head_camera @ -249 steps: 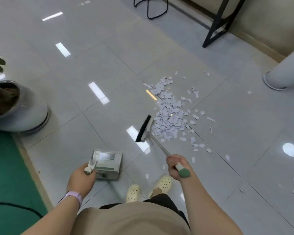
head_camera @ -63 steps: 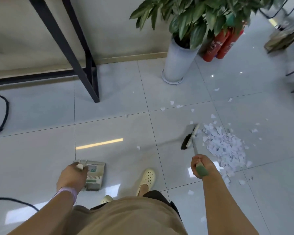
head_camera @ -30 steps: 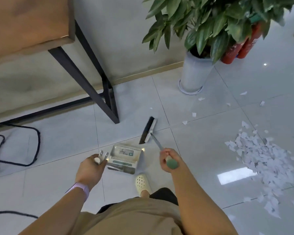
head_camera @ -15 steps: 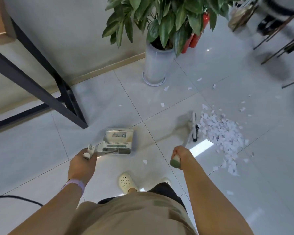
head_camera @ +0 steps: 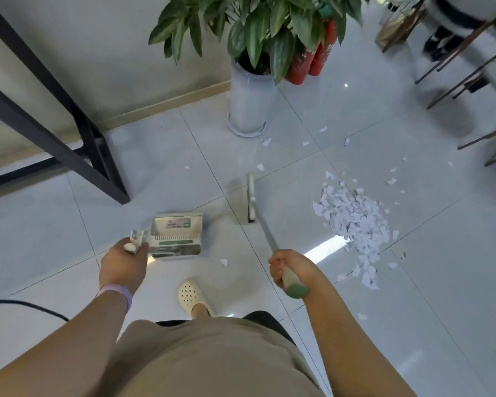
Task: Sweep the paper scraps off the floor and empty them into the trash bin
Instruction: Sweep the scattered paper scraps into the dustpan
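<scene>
- Glossy pale-grey floor tiles (head_camera: 413, 282) fill the head view, with a cream wall and skirting far ahead of the hands.
- Left hand (head_camera: 123, 260) grips the white-tipped handle of the silver metal dustpan (head_camera: 178, 234), which sits on the floor just ahead of that hand.
- Right hand (head_camera: 291, 269) is curled round the cream-and-green grip of the long-handled broom (head_camera: 251, 197); its head stands ahead of the hand, between the dustpan and the scraps.
- White torn paper scraps (head_camera: 355, 222) lie in a loose heap to the right of the right hand, apart from the broom head; strays dot the floor farther out and near the grey cylindrical plant pot (head_camera: 248, 107).
- Risk, as I judge it: a fast stroke on such slick tile would scatter light scraps rather than gather them, and some could slide under the dustpan's lip if it is not pressed flat.
- Strays by the pot and the red fire extinguishers (head_camera: 312, 57) behind it may get missed or pushed in behind them.
- The black cable (head_camera: 26, 306) behind the left hand is a trip hazard when stepping back in the cream perforated clogs (head_camera: 191, 295).
- Open floor lies between the hands and around the heap; the black metal desk frame (head_camera: 95, 156) hems in the left, thin chair legs (head_camera: 470, 70) the far right.
- No trash bin is visible.
</scene>
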Demonstrator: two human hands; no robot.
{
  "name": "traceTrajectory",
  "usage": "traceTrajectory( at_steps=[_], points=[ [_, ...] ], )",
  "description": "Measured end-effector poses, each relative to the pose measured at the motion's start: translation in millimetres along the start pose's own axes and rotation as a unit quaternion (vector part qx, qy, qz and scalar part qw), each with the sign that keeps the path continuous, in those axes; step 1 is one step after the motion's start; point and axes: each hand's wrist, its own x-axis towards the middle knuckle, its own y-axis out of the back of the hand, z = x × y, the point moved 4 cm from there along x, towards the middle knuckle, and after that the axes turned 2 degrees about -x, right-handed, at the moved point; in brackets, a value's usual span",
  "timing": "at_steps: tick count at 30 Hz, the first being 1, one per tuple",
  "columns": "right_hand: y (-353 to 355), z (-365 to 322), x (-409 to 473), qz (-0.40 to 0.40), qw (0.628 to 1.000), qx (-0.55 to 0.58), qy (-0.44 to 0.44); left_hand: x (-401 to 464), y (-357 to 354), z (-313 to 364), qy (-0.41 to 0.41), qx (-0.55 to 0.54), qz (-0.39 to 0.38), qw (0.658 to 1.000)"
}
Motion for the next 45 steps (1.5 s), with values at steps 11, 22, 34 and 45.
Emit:
traceTrajectory(
  at_steps=[11,22,34,45],
  points=[
    [55,87,2,-0.163,0.970,-0.019,-0.179,-194,-40,-71,0.154,-0.081,0.200,0.964],
    [242,109,-35,-0.019,0.990,0.127,-0.050,-244,-75,-66,0.131,0.030,0.137,0.981],
    [267,31,-34,0.157,0.983,-0.027,0.090,-207,-125,30,0.009,0.013,0.010,1.000],
    [64,-54,-31,-0.154,0.961,0.229,0.015,-60,-134,92,0.009,-0.061,-0.040,0.997]
  ],
)
